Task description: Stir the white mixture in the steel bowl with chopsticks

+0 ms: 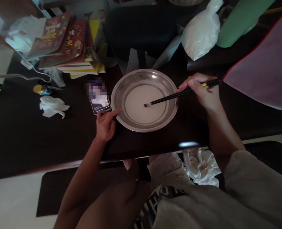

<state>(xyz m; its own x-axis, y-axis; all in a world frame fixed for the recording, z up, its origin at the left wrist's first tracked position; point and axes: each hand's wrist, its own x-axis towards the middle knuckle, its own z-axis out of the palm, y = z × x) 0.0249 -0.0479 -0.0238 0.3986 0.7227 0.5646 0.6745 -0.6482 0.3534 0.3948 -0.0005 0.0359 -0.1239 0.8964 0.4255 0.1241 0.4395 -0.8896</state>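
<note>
A shiny metal basin (164,84) stands on the dark table, with a flat, pale whitish mixture (136,98) in its bottom. My left hand (105,125) is at the basin's left rim, its index finger reaching over the edge and the other fingers curled; the thumb is hard to see. In my right hand (204,90) is a pair of black chopsticks (173,96) with gold bands near the top. They slant down to the left over the basin, and whitish stuff clings to their tips at the mixture. A lit phone (100,103) lies close beside my left hand.
Stacked books (71,47) and a small yellow-lidded jar (42,89) are at the left, near a crumpled tissue (53,106). A tied bag of white stuff (200,35), a green cylinder (238,24) and a purple red-edged sheet (264,66) occupy the right back.
</note>
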